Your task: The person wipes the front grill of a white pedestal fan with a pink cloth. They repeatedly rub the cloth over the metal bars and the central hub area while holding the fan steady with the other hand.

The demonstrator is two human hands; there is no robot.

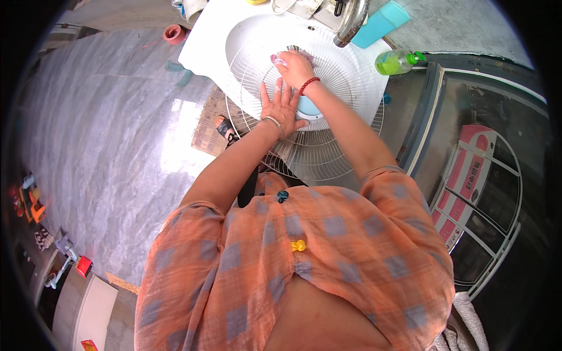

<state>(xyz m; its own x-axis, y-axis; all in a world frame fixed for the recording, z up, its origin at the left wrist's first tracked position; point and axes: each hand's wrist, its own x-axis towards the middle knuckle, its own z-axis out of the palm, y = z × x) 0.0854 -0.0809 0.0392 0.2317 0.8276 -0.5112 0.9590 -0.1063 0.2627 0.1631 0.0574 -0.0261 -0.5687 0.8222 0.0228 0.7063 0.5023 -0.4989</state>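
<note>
A round white wire fan guard (325, 147) lies across the white washbasin (199, 52), its near part jutting over the front edge. My left hand (281, 109) presses flat on the wires with its fingers spread, beside the light-blue disc (309, 107) at the guard's centre. Just beyond it, my right hand (297, 69) is closed on a wet pinkish cloth (277, 59) against the wires. My fingers hide part of the cloth. Through the guard, the basin's bowl (246, 33) shows.
A metal faucet (353, 22) reaches over the basin. At the right rim stand a turquoise bottle (382, 24) and a green-capped pump bottle (394, 62). A glass-paned door (491, 175) is to the right. A reddish pot-like object (174, 34) is on the left floor.
</note>
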